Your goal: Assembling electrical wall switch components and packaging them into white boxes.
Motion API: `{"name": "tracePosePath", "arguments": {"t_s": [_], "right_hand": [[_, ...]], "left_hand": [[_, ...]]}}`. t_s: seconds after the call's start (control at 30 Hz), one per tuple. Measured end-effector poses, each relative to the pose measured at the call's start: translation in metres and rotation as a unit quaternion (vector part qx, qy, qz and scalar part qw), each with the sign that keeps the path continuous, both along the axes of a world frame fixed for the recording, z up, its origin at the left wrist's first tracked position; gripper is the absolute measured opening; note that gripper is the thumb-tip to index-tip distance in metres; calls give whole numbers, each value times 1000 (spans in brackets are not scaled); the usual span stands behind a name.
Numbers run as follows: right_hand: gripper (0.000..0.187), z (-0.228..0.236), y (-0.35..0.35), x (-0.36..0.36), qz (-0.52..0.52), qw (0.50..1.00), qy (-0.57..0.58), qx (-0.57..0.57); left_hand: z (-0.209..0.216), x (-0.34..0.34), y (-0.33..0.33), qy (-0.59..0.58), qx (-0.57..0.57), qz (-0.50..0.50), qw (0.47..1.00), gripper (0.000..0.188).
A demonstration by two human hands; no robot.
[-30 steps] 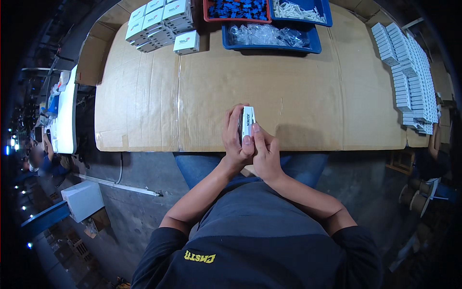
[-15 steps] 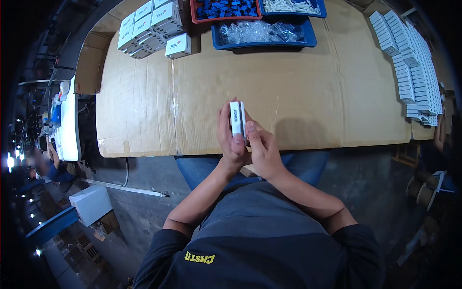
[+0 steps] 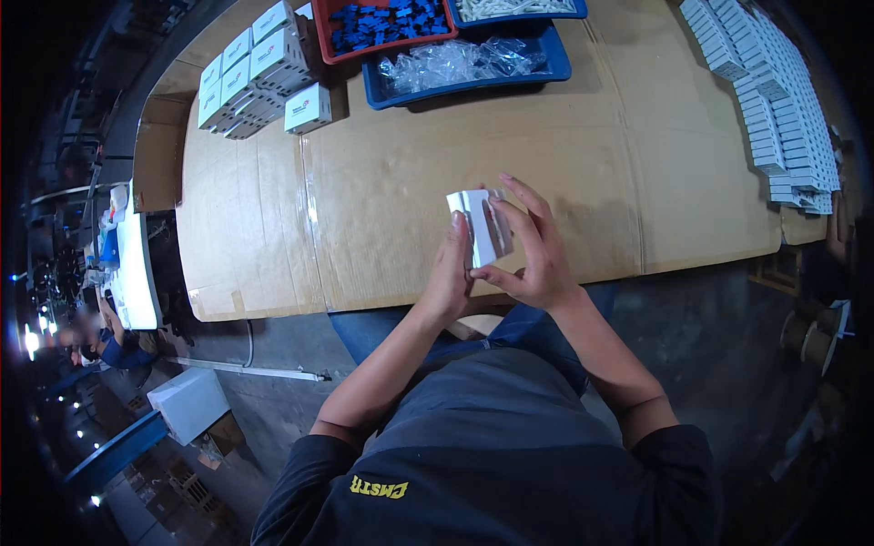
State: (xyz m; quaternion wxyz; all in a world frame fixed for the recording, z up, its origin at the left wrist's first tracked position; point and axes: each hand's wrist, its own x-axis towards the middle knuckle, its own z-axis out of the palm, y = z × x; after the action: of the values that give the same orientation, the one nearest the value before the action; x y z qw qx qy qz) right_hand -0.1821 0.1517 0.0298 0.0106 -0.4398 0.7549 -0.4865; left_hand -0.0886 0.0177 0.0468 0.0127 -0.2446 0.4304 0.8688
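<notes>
A small white box (image 3: 481, 232) is held up in front of me, just above the near part of the table, its broad side tilted toward me. Along its left edge my left hand (image 3: 450, 273) grips it, thumb on the near face and the other fingers mostly hidden behind. My right hand (image 3: 537, 250) has its thumb at the lower edge and a fingertip at the upper right, with another finger raised. The right part of the box looks shiny and darker; whether that is an opened flap or clear plastic I cannot tell.
Cardboard covers the table (image 3: 391, 182). At the back stand a red tray (image 3: 387, 50) of blue pieces, a blue tray (image 3: 469, 89) of clear plastic bags and another blue tray (image 3: 519, 13) of white pieces. White boxes (image 3: 246, 77) pile up left; stacked boxes (image 3: 774, 109) line the right.
The box has turned from its narrow edge to its broad side and moved slightly right. My right hand has shifted from its near side to its right, fingers spreading. The view has swung slightly.
</notes>
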Motion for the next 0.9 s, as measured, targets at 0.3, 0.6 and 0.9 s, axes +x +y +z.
{"name": "tracePosePath", "arguments": {"t_s": [0.3, 0.6, 0.9], "right_hand": [[89, -8, -2, -23, 59, 987, 101, -111], [78, -13, -4, -15, 25, 972, -173, -156], [58, -1, -14, -13, 32, 955, -272, -116]], "left_hand": [[-11, -4, 9, 17, 77, -50, 996, 65], [-23, -10, 18, 39, -13, 6, 999, 72], [-11, -16, 2, 49, 7, 83, 995, 68]]}}
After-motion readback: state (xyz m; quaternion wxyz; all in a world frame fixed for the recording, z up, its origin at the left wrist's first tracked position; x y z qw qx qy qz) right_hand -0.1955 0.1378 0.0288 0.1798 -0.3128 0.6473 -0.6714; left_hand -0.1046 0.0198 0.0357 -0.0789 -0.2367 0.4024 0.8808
